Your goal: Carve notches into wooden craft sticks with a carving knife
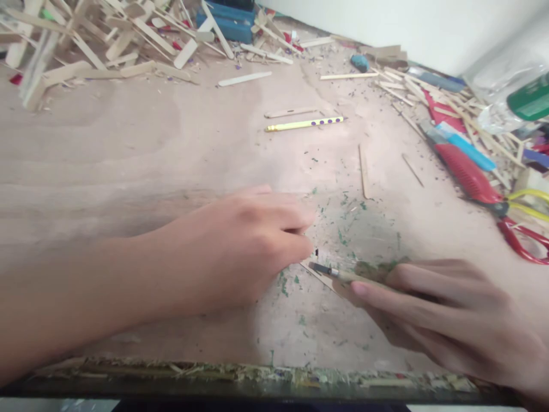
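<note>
My right hand (437,315) grips the knife (338,273) tight. Its tip sits on the stick (315,276), which lies at 6 o'clock on the board (128,143). My left hand (240,252) is curled at the stick's end; I cannot tell if it pinches it. The stick looks whole, so I think the cutting has only begun. More sticks (107,40) wait at 10 o'clock.

Craft knife (330,270), tilted low, tip on pale wooden stick (318,277)
</note>
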Demonstrator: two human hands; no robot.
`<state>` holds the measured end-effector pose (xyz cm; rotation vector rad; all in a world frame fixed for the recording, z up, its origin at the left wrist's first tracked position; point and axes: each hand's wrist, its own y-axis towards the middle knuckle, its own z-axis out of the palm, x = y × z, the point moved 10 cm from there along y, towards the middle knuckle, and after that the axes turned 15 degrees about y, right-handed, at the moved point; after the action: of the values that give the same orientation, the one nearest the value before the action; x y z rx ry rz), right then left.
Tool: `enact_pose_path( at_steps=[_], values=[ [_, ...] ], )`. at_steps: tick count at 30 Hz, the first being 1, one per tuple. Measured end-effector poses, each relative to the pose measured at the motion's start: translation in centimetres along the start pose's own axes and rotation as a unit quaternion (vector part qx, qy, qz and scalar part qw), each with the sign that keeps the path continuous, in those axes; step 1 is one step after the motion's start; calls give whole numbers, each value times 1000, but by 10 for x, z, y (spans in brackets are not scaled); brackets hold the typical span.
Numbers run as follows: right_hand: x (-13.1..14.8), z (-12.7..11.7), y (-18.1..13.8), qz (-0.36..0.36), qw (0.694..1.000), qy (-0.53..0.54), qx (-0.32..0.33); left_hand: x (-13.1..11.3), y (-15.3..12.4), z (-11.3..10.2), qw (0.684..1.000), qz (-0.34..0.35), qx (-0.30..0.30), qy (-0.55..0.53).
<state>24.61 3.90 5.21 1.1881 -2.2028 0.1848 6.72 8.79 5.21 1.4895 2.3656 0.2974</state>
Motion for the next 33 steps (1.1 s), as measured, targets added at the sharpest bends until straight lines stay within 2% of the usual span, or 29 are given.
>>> enact_pose_path(
  at_steps=[6, 16, 18, 21, 24, 29, 33],
  values=[
    [6, 0, 6, -21, 1000, -5, 12, -1, 1, -1, 1000, 2, 11, 8],
    [9, 0, 9, -22, 999, 0, 42, 2, -2, -1, 1000, -4, -29, -10],
    [9, 6, 6, -22, 998, 3, 61, 3, 1, 2, 1000, -6, -4, -14],
    [4, 3, -3, -13, 999, 20, 34, 1, 6, 6, 999, 5, 30, -20],
    [2, 5, -7, -22, 999, 29, 38, 2, 6, 9, 999, 1, 47, 1],
    [10, 2, 2, -30, 999, 1, 25, 0, 1, 6, 1000, 3, 5, -2],
    [12, 1, 6, -21, 1000, 8, 18, -1, 0, 3, 1000, 10, -5, 5]
  ],
)
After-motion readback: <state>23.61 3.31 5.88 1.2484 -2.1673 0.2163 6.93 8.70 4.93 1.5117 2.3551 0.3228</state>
